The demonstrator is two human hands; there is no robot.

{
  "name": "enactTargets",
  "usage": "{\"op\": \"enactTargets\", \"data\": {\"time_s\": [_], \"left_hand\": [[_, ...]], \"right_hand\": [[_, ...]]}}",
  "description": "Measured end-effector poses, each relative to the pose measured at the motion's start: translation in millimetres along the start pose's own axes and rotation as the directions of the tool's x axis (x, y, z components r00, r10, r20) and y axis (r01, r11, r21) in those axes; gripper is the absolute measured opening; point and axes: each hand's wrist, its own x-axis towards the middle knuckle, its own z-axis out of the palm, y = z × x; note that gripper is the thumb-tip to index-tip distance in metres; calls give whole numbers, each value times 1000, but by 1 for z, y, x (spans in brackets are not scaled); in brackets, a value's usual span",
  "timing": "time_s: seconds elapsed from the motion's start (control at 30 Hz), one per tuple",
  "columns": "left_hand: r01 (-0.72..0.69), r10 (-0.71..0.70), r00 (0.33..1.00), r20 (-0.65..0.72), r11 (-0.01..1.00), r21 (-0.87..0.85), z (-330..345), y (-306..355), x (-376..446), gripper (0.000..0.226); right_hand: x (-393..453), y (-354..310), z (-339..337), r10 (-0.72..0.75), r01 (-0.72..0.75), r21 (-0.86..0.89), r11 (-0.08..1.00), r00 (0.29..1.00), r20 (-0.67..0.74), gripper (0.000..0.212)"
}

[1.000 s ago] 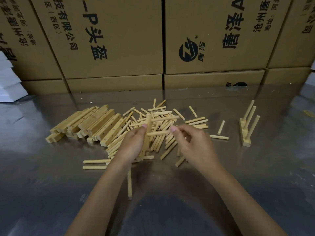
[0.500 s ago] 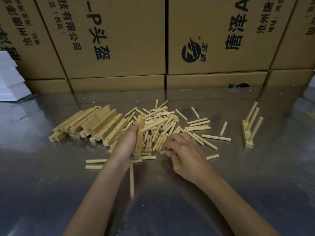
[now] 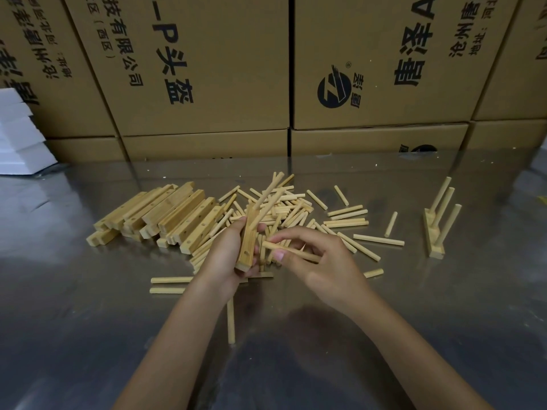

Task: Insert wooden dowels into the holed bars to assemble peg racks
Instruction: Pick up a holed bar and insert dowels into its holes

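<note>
My left hand (image 3: 226, 255) grips a holed wooden bar (image 3: 247, 245) nearly upright above the table, with two dowels (image 3: 268, 192) sticking out of its upper part towards the back. My right hand (image 3: 318, 261) pinches a loose dowel (image 3: 291, 250) between thumb and fingers, its tip pointing left close to the bar's lower end. A pile of loose dowels (image 3: 299, 214) lies behind both hands. A stack of holed bars (image 3: 165, 216) lies to the left of the pile.
An assembled rack (image 3: 435, 232) with three pegs stands at the right. Stray dowels (image 3: 170, 284) lie near my left wrist, and one dowel (image 3: 231, 322) lies between my forearms. Cardboard boxes (image 3: 207, 84) wall the back of the metal table (image 3: 88, 335). White foam blocks (image 3: 17, 137) sit far left.
My left hand has lifted the bar off the pile and tilted it upright. My right hand has picked a dowel out of the pile and brought it beside the bar.
</note>
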Motion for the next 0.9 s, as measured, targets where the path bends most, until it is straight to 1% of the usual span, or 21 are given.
{"op": "enactTargets", "data": {"time_s": [0.07,0.13,0.27,0.37,0.47,0.57,0.67,0.77,0.8,0.9], "left_hand": [[-3,3,1000,8,1000,12,2,-1,-1,44],[0,0,1000,-1,1000,23,4,-1,-2,44],[-4,6,1000,-27,997,76,7,1,-5,44],[-15,23,997,-69,993,116,9,2,-6,44],[-34,46,994,-97,991,127,11,1,-5,43],[-48,63,993,-101,988,146,13,0,-5,41],[-76,95,989,-117,984,159,13,1,-5,38],[-181,208,971,-114,960,213,14,-2,-4,28],[-213,242,965,-101,948,236,14,-2,-3,23],[-242,268,960,-78,939,242,17,-5,-5,24]], "right_hand": [[-1,-3,1,-11,8,55,998,999,41,21],[-1,-3,2,-11,8,59,998,999,45,22],[-2,0,4,18,-18,3,1000,999,31,17],[-4,0,5,31,-26,-85,996,998,47,10],[-6,-4,7,-56,68,-190,979,996,68,11],[-7,-6,8,-142,153,-313,937,988,58,14],[-8,-7,7,-165,180,-397,900,984,73,19],[-7,-6,6,-181,222,-460,860,974,132,20],[-6,-6,5,-184,234,-469,851,971,150,19],[-6,-7,3,-184,243,-451,859,968,172,17]]}}
